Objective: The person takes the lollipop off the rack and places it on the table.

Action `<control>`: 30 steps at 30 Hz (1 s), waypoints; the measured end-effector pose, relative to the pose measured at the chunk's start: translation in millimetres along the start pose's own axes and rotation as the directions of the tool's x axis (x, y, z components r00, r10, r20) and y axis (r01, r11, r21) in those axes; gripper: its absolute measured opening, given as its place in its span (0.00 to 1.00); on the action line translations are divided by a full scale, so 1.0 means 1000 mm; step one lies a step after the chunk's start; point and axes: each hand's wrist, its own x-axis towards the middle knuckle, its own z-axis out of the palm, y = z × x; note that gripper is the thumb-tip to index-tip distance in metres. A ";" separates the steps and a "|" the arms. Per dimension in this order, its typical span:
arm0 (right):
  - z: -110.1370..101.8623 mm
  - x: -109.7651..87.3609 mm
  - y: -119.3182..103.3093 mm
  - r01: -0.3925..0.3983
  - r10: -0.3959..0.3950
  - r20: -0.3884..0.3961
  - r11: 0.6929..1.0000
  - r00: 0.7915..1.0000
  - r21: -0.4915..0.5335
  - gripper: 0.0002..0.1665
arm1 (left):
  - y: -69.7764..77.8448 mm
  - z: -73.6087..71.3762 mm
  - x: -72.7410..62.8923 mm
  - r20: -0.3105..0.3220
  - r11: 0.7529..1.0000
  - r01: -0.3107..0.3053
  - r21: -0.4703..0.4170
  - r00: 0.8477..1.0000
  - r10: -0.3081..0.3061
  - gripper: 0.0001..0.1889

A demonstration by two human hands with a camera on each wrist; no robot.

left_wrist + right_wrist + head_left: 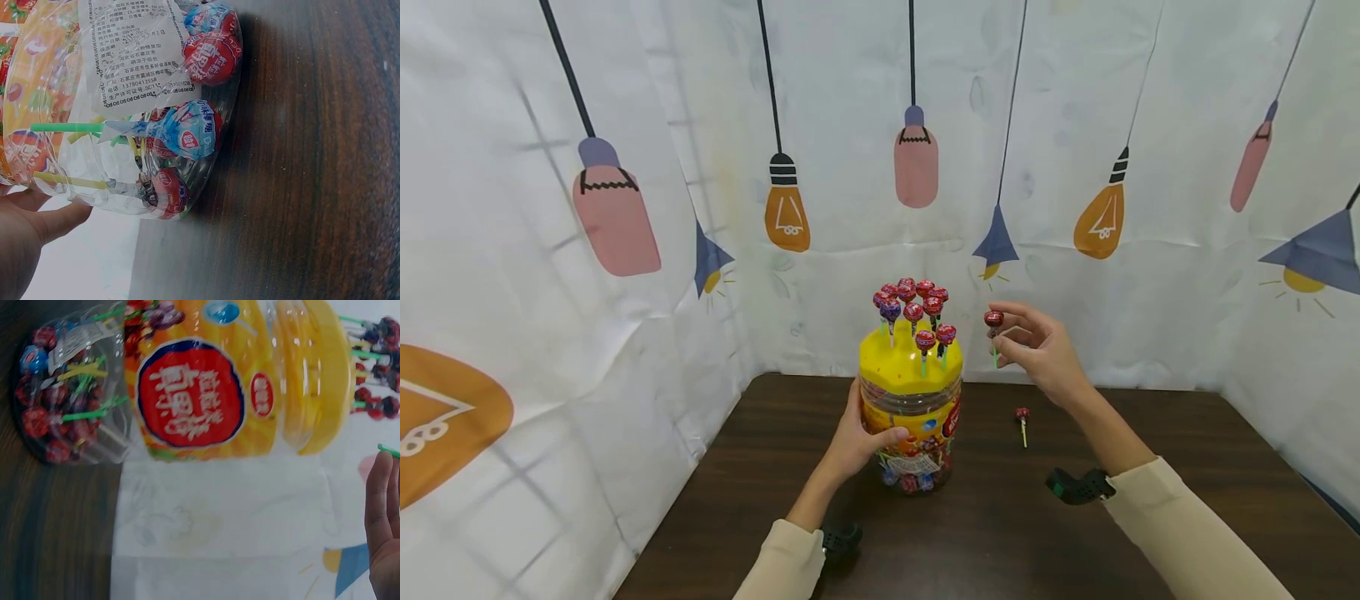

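Note:
A clear plastic candy jar (917,433) with a yellow lid (898,367) stands upright on the table. Several lollipops (913,313) stick up from the lid, mostly red-wrapped, one purple. My left hand (853,433) grips the jar's left side, thumb across its front. To the right of the lid, my right hand (1033,346) pinches a red-wrapped lollipop (994,320) with a green stick, candy end up, apart from the jar. In the right wrist view only the tip of its green stick (389,450) shows. More wrapped lollipops (190,130) lie inside the jar's bottom.
Another red lollipop (1022,417) with a yellow stick lies on the dark wooden table (1000,517), right of the jar. White cloth (850,83) printed with lamps hangs behind and at the sides. Each wrist wears a black band (1078,487).

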 end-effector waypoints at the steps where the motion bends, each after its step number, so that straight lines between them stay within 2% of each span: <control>1: -0.002 -0.001 0.002 -0.006 0.006 -0.003 1.000 1.000 0.012 0.27 | 0.000 0.000 0.000 0.001 1.000 -0.001 0.000 1.000 0.001 0.52; 12: -0.027 -0.014 0.026 -0.070 0.070 0.002 0.994 0.998 0.083 0.28 | -0.001 0.000 0.000 -0.001 1.000 0.001 0.012 1.000 -0.001 0.52; 18: -0.041 -0.022 0.040 -0.112 0.112 0.000 0.990 0.994 0.087 0.27 | -0.002 0.000 0.000 -0.003 1.000 0.001 0.015 1.000 -0.001 0.51; 30: -0.066 -0.035 0.073 -0.194 0.194 0.014 0.969 0.981 0.156 0.26 | -0.001 0.000 0.000 -0.006 1.000 0.007 0.016 1.000 -0.007 0.52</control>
